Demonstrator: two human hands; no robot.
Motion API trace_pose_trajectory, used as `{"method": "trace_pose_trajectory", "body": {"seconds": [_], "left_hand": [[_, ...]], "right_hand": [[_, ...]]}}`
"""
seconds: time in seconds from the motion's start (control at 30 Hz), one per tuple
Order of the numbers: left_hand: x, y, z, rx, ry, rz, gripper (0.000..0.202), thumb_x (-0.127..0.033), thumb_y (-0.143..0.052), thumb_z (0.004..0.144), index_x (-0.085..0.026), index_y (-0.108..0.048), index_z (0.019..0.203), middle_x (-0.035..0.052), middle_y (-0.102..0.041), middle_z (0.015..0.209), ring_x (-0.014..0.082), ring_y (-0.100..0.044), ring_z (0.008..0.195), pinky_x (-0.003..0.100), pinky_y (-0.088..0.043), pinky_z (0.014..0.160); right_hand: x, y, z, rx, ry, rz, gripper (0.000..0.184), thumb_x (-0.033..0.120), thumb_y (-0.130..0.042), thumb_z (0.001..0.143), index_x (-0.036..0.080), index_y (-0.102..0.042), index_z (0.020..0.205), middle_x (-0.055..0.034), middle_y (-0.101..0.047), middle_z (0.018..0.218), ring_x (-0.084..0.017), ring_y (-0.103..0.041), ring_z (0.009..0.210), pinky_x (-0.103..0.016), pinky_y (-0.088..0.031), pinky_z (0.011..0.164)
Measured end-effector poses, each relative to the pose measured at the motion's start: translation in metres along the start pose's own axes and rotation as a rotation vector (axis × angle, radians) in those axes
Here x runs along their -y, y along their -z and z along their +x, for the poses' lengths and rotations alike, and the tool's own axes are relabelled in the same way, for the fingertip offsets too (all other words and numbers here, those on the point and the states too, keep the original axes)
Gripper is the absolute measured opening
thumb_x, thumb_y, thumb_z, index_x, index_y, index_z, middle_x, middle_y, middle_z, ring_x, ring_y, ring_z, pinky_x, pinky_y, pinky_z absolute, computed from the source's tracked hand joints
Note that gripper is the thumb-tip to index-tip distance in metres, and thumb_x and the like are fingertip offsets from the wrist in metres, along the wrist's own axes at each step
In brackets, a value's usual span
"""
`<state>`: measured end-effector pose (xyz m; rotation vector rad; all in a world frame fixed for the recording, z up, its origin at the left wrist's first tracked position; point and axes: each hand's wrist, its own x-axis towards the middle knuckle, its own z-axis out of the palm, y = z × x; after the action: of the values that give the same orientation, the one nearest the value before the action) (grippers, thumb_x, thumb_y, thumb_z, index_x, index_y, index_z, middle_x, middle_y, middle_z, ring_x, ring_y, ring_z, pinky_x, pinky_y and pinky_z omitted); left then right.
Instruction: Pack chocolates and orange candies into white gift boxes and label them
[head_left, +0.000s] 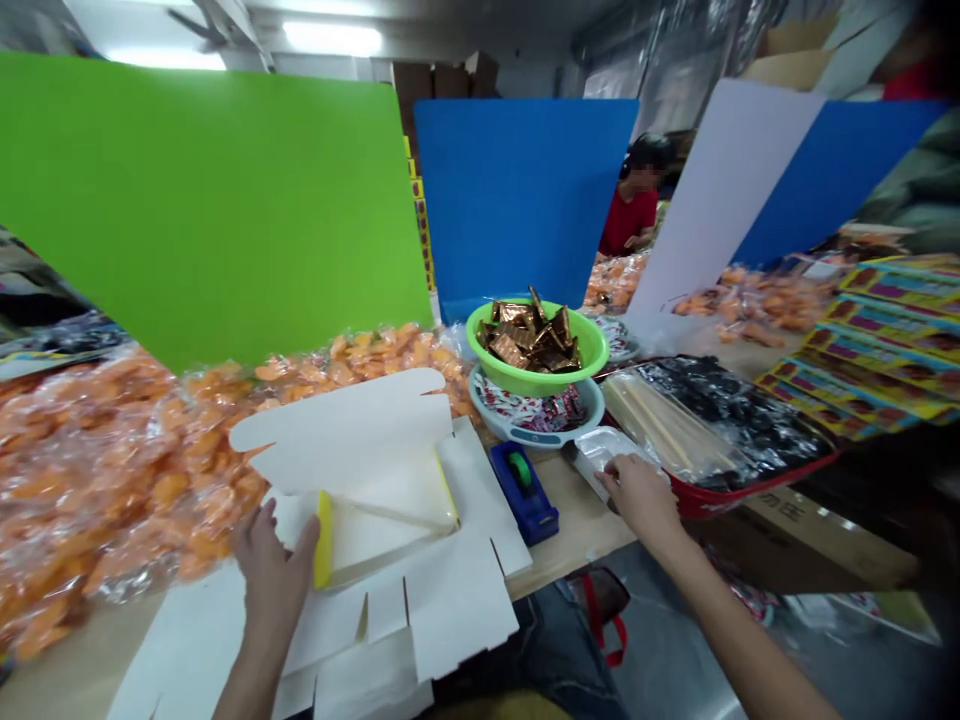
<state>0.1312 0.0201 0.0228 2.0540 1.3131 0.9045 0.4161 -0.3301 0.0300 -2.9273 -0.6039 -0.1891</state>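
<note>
An open white cardboard box (390, 500) with yellow edges stands before me, its lid flap (352, 430) raised at the back. My left hand (274, 570) is at the box's left side, thumb and fingers apart, the thumb beside the yellow end flap (322, 540). Several flattened white cartons (450, 600) lie beneath the box. To the right, my right hand (641, 500) has its fingertips closed on the near edge of a clear plastic tray (611, 445). The fingers partly cover that tray, and I cannot tell whether several are stacked.
Bagged orange pieces (172, 470) are heaped at left. A green bowl (592, 345) of brown foil packets sits on a pale blue bowl (525, 435). A blue tape dispenser (525, 495), a red tray (720, 495) of bagged items and stacked colourful boxes (877, 340) stand nearby. A person (634, 215) sits beyond the panels.
</note>
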Motion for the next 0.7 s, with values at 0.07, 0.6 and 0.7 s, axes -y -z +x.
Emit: {"method": "trace_pose_trajectory", "body": {"seconds": [0.07,0.6,0.7], "left_hand": [[-0.015,0.002,-0.007,-0.053,-0.063,-0.012,0.084,-0.058,-0.053,0.069,-0.009,-0.039,0.135,0.0216,-0.024,0.143,0.0340,-0.043,0.120,0.049,-0.047,0.091],[-0.179,-0.091,-0.126,1.195,0.437,-0.953,0.053,-0.047,-0.063,0.076,-0.022,-0.050,0.121,0.0120,-0.052,0.125,0.0243,-0.058,0.104,0.040,-0.052,0.082],[-0.201,-0.107,-0.127,1.356,0.659,-1.087,0.061,-0.060,-0.051,0.079,-0.020,-0.047,0.126,0.0154,-0.052,0.125,0.0260,-0.061,0.097,0.045,-0.054,0.074]], "right_hand": [[-0.009,-0.005,0.004,0.091,-0.021,0.084,0.018,0.029,-0.050,0.087,0.016,-0.062,0.081,-0.0084,-0.066,0.086,-0.020,-0.060,0.081,-0.028,-0.034,0.065],[-0.009,0.055,-0.031,-0.329,0.288,-0.080,0.021,0.024,-0.044,0.091,0.017,-0.057,0.076,-0.0070,-0.062,0.077,-0.023,-0.054,0.078,-0.034,-0.027,0.069],[0.001,0.076,-0.046,-0.264,0.568,0.125,0.018,0.024,-0.046,0.091,0.019,-0.056,0.077,-0.0034,-0.061,0.076,-0.019,-0.052,0.075,-0.033,-0.028,0.070]]}}
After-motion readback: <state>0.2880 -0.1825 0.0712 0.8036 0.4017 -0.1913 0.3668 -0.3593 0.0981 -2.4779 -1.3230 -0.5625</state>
